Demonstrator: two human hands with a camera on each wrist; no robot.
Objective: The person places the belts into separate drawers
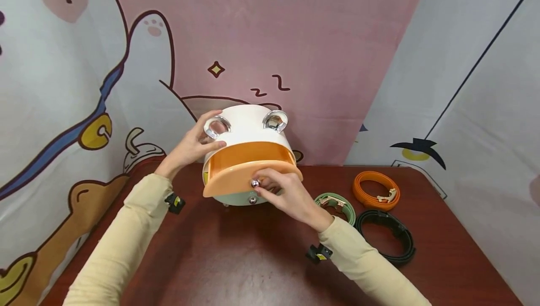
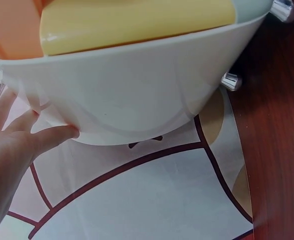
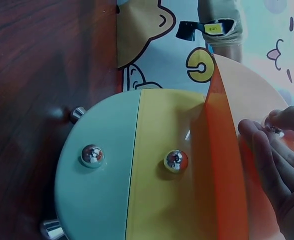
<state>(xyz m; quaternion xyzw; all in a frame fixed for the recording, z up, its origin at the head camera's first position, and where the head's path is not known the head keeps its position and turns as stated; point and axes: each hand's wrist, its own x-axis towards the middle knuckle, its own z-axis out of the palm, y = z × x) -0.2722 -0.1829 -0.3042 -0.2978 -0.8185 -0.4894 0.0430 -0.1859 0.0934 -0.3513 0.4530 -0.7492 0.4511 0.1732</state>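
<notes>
A small white cabinet point(image 1: 246, 128) with rounded sides and two shiny silver rings on top stands near the back of the table. Its top orange drawer point(image 1: 229, 179) is pulled partway out. My right hand point(image 1: 291, 196) pinches that drawer's silver knob point(image 1: 255, 182) between thumb and fingers. Below it, the yellow drawer point(image 3: 157, 200) and green drawer point(image 3: 96, 200) are closed, each with a silver knob. With fingers spread, my left hand point(image 1: 190, 146) rests on the cabinet's upper left side, around the left silver ring point(image 1: 217, 127). The left wrist view shows fingertips touching the white shell.
To the right on the brown table point(image 1: 253, 268) lie three coiled belts: a green belt point(image 1: 348, 210), an orange belt point(image 1: 363, 196) and a black belt point(image 1: 407, 245). A cartoon-printed cloth point(image 1: 320, 62) hangs close behind the cabinet.
</notes>
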